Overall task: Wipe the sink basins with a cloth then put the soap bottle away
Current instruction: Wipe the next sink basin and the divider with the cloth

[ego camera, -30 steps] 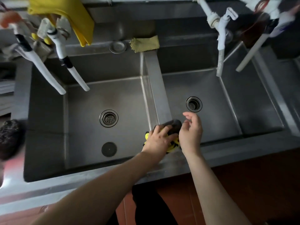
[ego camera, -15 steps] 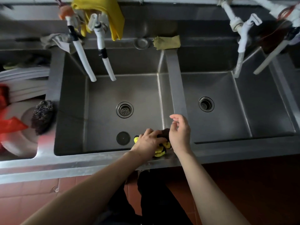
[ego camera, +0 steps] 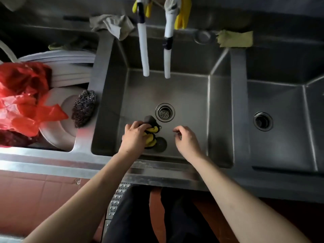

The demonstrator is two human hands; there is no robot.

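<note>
My left hand grips a bunched yellow and dark grey cloth and presses it on the floor of the middle steel basin, just below-left of its drain strainer. The cloth partly covers a flat round black plug. My right hand hovers in the same basin to the right of the cloth, fingers loosely curled, holding nothing. A second basin with its own drain lies to the right. No soap bottle is in view.
Two white tap hoses hang over the middle basin's back. A steel scourer sits on the left divider beside stacked plates and a red plastic bag. A grey rag, a yellow-green cloth and yellow gloves are along the back ledge.
My left hand carried the cloth from the divider at the front edge down onto the middle basin's floor near the drain. My right hand let go of it and moved aside. The view shifted left.
</note>
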